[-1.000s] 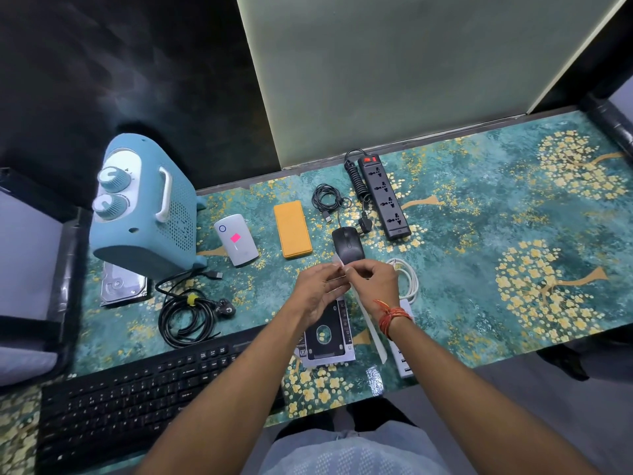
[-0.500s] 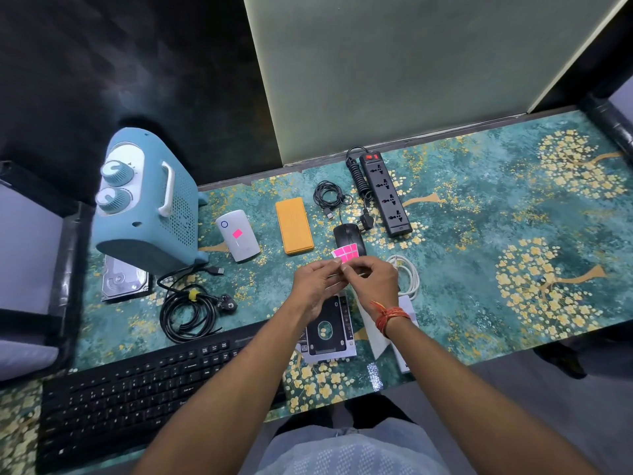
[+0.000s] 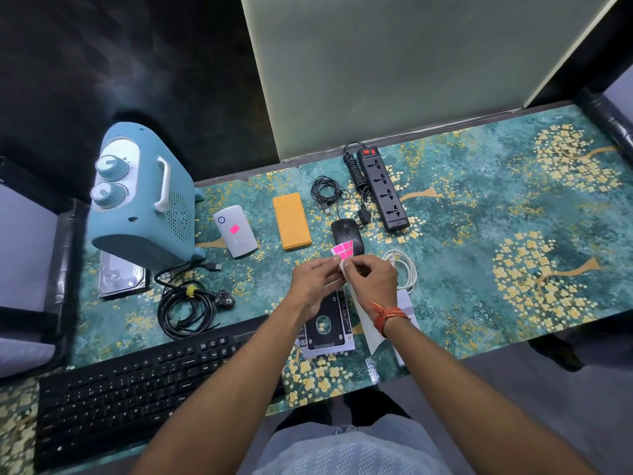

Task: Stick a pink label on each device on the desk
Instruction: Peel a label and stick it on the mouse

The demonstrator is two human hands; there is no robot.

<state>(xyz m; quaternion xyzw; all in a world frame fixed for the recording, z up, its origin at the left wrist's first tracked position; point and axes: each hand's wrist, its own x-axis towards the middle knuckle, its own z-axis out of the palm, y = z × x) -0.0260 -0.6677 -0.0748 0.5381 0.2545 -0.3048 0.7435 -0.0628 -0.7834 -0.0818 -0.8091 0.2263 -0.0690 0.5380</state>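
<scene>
Forearms are reached forward together over the surface (image 3: 479,214), the label sheet (image 3: 342,252) of bright pink squares being pinched between fingers of left hand (image 3: 313,281) and right hand (image 3: 373,281) just above the black mouse (image 3: 346,233).

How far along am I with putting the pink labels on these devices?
Done: only the white device carries a pink label. In hand: both the left hand and right hand hold the label sheet over the desk, apparently peeling the next one. Left: the mouse, orange case, power strip, blue heater, hard drive and keyboard show no label.
</scene>
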